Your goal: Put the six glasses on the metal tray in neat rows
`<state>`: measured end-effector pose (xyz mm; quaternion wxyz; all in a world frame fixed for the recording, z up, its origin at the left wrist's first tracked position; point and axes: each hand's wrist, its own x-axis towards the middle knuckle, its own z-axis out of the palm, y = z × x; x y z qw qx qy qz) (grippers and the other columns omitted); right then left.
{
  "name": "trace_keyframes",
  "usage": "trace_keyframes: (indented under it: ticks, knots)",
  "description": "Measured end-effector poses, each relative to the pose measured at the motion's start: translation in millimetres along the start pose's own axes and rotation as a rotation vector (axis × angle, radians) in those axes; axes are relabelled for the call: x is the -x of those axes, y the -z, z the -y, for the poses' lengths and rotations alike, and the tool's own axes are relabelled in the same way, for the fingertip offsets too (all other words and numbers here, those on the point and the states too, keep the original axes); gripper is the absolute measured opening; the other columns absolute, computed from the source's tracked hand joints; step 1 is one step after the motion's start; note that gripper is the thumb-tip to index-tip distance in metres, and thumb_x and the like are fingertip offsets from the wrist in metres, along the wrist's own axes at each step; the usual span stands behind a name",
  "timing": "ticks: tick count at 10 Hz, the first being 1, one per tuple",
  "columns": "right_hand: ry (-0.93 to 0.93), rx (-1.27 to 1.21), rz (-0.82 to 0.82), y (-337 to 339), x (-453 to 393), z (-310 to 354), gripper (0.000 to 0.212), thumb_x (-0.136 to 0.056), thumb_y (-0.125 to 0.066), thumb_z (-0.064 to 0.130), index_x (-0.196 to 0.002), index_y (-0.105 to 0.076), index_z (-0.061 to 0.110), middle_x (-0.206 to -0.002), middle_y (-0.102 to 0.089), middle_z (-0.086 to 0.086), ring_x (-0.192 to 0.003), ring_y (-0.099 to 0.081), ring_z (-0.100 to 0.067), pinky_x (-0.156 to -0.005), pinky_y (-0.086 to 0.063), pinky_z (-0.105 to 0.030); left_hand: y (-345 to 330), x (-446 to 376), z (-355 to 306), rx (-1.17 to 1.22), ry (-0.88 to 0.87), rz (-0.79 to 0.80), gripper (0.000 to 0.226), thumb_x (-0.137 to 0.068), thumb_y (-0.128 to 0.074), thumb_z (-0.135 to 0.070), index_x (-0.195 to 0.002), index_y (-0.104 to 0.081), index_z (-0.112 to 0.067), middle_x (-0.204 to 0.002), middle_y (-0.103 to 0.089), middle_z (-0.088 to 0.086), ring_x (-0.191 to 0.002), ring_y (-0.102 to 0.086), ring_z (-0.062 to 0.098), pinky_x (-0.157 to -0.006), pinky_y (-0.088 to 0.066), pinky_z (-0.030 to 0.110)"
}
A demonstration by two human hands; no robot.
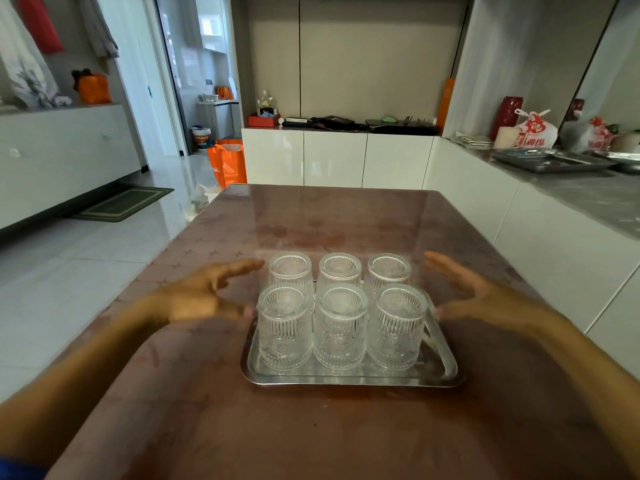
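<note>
All six glasses [341, 311] stand upside down in two rows on the tray [349, 378] near the table's front edge, left hand [204, 296] and right hand [485, 294] spread open, holding nothing — a sideways brush could topple an end glass

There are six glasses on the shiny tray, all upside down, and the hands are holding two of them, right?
Not quite. The head view shows the six glasses upside down on the metal tray in two rows of three, but the left hand and right hand are open beside the tray, holding nothing.
</note>
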<state>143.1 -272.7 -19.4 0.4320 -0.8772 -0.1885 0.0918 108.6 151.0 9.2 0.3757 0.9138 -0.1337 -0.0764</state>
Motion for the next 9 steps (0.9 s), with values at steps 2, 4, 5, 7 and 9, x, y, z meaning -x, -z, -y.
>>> trace_keyframes:
  ticks: [2,4,5,7,9]
  knots:
    - [0.257,0.251,-0.071,-31,-38,82,0.061,-0.071,-0.068,0.069,-0.125,-0.056,0.044,-0.135,-0.05,0.025,-0.122,-0.047,0.002,-0.095,-0.038,-0.02,6,-24,-21,-0.128,-0.172,-0.11,0.043,-0.08,-0.064,-0.055,-0.122,-0.057,-0.048,-0.135,-0.054,-0.022,-0.126,-0.045,0.003,-0.096,-0.037,0.018]
    - [0.221,0.407,-0.009,-74,-64,89,0.05,-0.082,-0.071,0.05,-0.127,-0.063,0.029,-0.138,-0.054,0.014,-0.123,-0.049,-0.006,-0.1,-0.039,-0.032,-17,-38,-17,-0.331,-0.198,-0.119,0.04,-0.086,-0.069,-0.041,-0.123,-0.064,-0.025,-0.137,-0.059,-0.003,-0.123,-0.055,0.017,-0.102,-0.041,0.031]
    - [0.25,0.372,-0.024,-66,-62,87,0.042,-0.083,-0.072,0.048,-0.12,-0.067,0.028,-0.131,-0.057,0.016,-0.119,-0.052,-0.002,-0.093,-0.037,-0.023,-16,-37,-18,-0.35,-0.229,-0.132,0.039,-0.086,-0.069,-0.041,-0.12,-0.067,-0.022,-0.132,-0.062,-0.004,-0.12,-0.058,0.017,-0.105,-0.045,0.037]
    - [0.195,0.184,-0.001,-20,-34,67,0.051,-0.07,-0.074,0.054,-0.117,-0.063,0.037,-0.13,-0.051,0.026,-0.117,-0.046,0.016,-0.097,-0.032,-0.016,-17,-36,-14,-0.321,-0.241,-0.133,0.039,-0.087,-0.068,-0.042,-0.12,-0.067,-0.023,-0.131,-0.062,-0.005,-0.121,-0.056,0.015,-0.106,-0.045,0.039]
    - [0.096,0.147,-0.029,-17,-14,44,0.055,-0.075,-0.073,0.044,-0.126,-0.061,0.03,-0.145,-0.047,0.011,-0.137,-0.04,-0.011,-0.111,-0.031,-0.033,-19,-34,-21,-0.298,-0.257,-0.161,0.037,-0.088,-0.067,-0.042,-0.121,-0.065,-0.026,-0.129,-0.061,-0.008,-0.12,-0.057,0.015,-0.101,-0.05,0.035]
